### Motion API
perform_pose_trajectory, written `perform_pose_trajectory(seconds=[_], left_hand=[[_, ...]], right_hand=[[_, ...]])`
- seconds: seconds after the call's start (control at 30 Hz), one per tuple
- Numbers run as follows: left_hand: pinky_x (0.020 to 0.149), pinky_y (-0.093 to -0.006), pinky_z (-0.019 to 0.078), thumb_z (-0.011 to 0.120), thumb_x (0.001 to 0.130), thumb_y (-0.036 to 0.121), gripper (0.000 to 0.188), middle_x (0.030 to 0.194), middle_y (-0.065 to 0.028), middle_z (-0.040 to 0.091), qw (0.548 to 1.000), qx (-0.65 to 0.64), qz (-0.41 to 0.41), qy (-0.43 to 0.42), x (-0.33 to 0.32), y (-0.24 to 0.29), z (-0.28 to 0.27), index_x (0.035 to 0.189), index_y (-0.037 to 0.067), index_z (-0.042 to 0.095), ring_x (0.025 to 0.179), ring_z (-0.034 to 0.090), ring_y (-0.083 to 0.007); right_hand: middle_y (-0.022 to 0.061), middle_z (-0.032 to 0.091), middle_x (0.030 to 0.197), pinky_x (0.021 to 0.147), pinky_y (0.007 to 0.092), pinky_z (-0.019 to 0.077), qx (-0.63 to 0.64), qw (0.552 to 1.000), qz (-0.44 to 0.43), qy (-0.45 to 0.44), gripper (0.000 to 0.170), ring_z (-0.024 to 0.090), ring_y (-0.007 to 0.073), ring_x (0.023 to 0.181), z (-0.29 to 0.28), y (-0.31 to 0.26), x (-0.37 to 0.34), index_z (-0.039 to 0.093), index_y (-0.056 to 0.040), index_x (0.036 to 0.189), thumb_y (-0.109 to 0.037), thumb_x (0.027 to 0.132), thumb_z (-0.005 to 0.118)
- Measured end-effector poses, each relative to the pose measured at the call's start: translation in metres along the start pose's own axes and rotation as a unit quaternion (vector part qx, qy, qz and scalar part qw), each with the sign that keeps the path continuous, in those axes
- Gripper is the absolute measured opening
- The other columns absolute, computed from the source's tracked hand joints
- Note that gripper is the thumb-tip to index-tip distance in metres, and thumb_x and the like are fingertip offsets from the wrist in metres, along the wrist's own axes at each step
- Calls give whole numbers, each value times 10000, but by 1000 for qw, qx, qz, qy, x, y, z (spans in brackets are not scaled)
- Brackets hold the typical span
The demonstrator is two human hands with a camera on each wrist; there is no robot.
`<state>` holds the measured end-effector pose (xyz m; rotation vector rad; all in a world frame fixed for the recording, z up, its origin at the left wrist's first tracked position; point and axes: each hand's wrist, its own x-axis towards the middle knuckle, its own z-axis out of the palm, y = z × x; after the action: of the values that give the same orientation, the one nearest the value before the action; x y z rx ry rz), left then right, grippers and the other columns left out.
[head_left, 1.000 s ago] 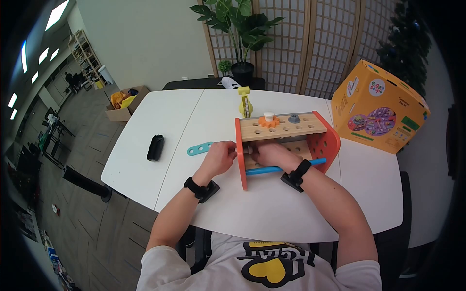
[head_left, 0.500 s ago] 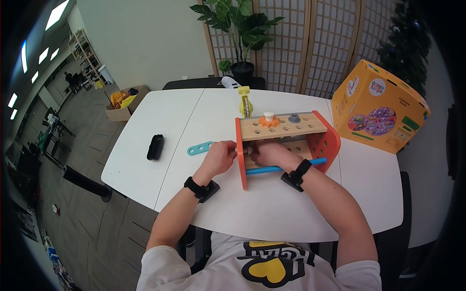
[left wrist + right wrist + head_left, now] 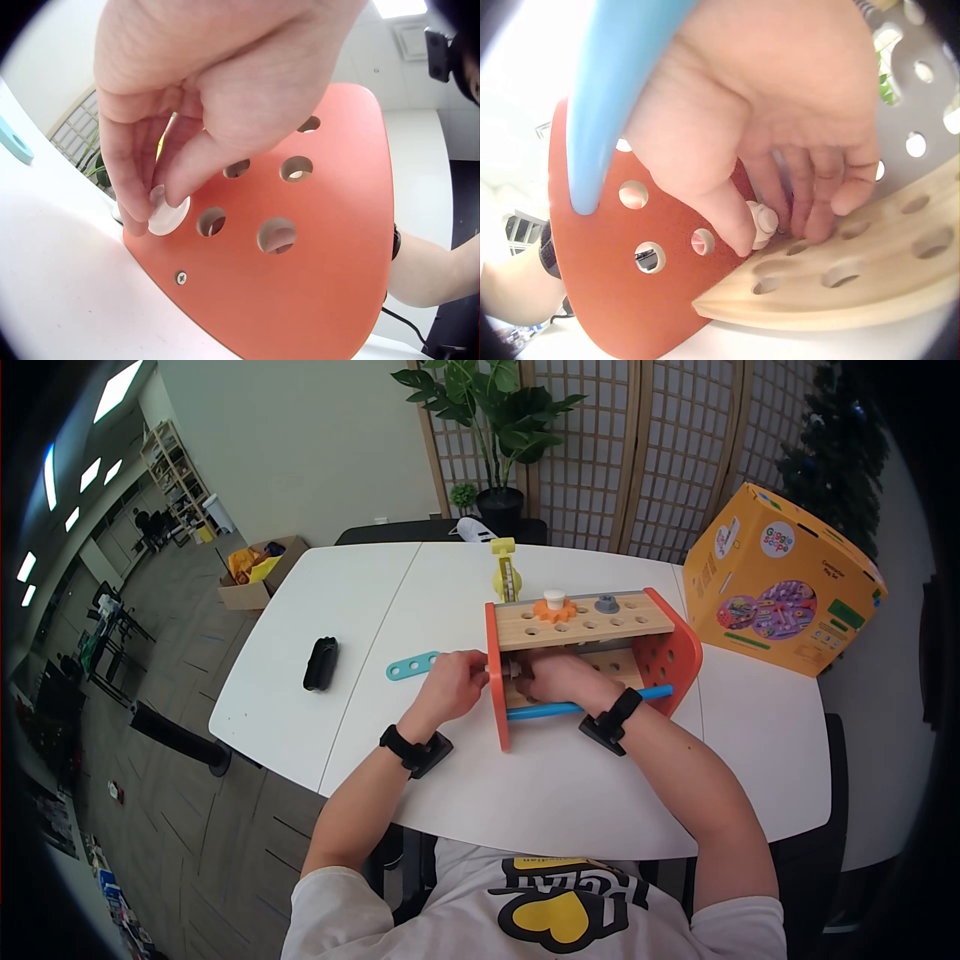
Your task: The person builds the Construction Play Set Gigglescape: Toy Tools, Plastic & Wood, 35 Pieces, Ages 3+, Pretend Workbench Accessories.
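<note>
The toy workbench (image 3: 588,622) stands on the table, with red side panels, pierced wooden boards and a blue front bar. At the outer face of its left red panel (image 3: 330,217), my left hand (image 3: 455,682) pinches the round white head of a toy bolt (image 3: 169,217) between thumb and fingers. Inside the bench, my right hand (image 3: 780,112) reaches over the blue bar (image 3: 619,90) and pinches a white nut (image 3: 762,223) against the inner side of that panel. The nut sits close above the lower wooden board (image 3: 832,289).
On the upper board are an orange gear with a white peg (image 3: 553,606) and a grey nut (image 3: 606,604). A yellow toy (image 3: 506,575) stands behind the bench. Left lie a teal holed strip (image 3: 410,666) and a black tray (image 3: 320,664); a yellow box (image 3: 785,585) stands right.
</note>
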<state>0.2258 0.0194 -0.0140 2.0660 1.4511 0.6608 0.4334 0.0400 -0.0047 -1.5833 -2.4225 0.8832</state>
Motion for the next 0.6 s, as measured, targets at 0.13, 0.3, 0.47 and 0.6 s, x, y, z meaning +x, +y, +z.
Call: perform_pose_trajectory(seconds=[0.13,0.3,0.47,0.6], left_hand=[[808,-417,565,622,881,27,251,971,-223,738,1000,13,4,-4,-1,2,-2,1109,-14,719,885,702,-399],[805,-419,567,621,882,26,252,969,-223,738,1000,16,5,-5,-1,3,-2,1110,-13,720,881,702,-399],[802,-413,567,628,879,22,251,967,-224,739,1000,15,6,-3,-1,3,-2,1108,-16,722,877,707,-389],[798,-408,568,630,877,15,252,965,-226,739,1000,21,4,-9,-1,5,-3,1109,-17,722,875,711,-382]], right_hand=[[212,678,1204,932,420,541,26,999,0,44,396,655,362,1112,-2,-2,-5,631,-15,1229,-69,840,675],[207,680,1196,930,423,539,51,997,-16,46,358,648,367,1123,-2,0,-5,636,-8,1186,-62,834,669],[192,705,1118,901,407,546,23,1000,-1,11,329,675,338,1048,-3,-4,-6,658,-7,1161,-70,838,662],[189,709,1112,901,403,546,20,1000,-6,19,327,678,334,1039,-5,-6,-10,664,-5,1153,-70,833,663]])
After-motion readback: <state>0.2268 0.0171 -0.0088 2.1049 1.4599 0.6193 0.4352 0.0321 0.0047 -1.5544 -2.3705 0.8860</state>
